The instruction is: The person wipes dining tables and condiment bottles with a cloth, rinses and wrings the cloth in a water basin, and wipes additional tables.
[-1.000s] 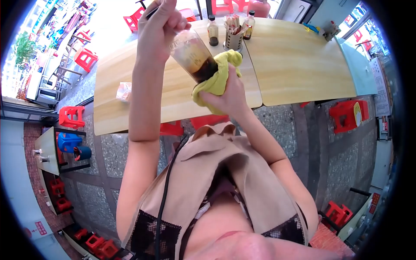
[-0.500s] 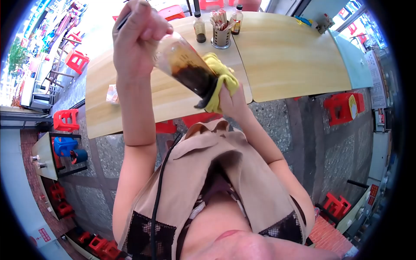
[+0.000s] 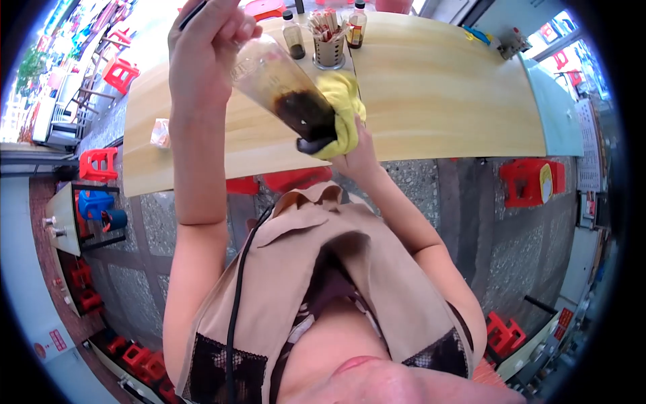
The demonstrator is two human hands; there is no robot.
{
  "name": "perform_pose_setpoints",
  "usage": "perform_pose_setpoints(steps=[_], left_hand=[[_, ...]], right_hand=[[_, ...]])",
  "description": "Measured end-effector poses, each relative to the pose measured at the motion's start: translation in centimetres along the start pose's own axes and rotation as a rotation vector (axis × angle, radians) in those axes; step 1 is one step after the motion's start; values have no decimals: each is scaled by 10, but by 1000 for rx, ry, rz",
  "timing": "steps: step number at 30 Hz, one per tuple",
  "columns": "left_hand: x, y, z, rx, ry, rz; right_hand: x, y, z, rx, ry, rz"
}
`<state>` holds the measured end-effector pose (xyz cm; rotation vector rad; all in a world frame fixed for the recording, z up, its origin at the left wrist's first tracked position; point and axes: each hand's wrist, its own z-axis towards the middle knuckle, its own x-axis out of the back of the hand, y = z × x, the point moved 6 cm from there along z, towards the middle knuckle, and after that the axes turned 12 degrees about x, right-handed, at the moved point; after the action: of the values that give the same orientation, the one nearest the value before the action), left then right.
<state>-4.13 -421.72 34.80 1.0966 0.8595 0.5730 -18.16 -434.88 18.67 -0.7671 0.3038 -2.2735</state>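
Now the clear cylindrical bottle (image 3: 272, 82) leans further than a second ago, dark liquid (image 3: 303, 113) low inside, above the wood-grain table (image 3: 457, 87); left hand (image 3: 207, 54) grips its upper end, right hand (image 3: 359, 151) clasps rumpled yellow cloth (image 3: 344, 104) against its base.

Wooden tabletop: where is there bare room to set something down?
Widest: the tabletop right of the yellow cloth, up to the pale blue surface. A smaller patch shows below the held bottle, between the left forearm and the cloth. Crowded: the far side, where two small bottles stand beside the stick holder.
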Motion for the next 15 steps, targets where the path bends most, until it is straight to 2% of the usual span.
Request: perform_pose_setpoints(steps=[2,4,6,8,10,12,15], left_hand=[[-17,-6,-1,11,12,1],[-34,-10,-6,-36,134,64],[-56,-26,-11,90,173,159],[-49,-36,-7,166,298,100],[-54,-25,-5,138,258,125],[-47,-17,2,120,205,64],[-50,-15,2,116,213,100]], right_hand=[[0,6,-8,23,-51,77],[11,1,19,-5,-48,133],[24,-15,55,-4,-29,155],[31,-13,75,-41,15,257],[28,-4,58,-33,29,329],[30,1,26,115,-23,248],[25,6,6,66,-57,352]])
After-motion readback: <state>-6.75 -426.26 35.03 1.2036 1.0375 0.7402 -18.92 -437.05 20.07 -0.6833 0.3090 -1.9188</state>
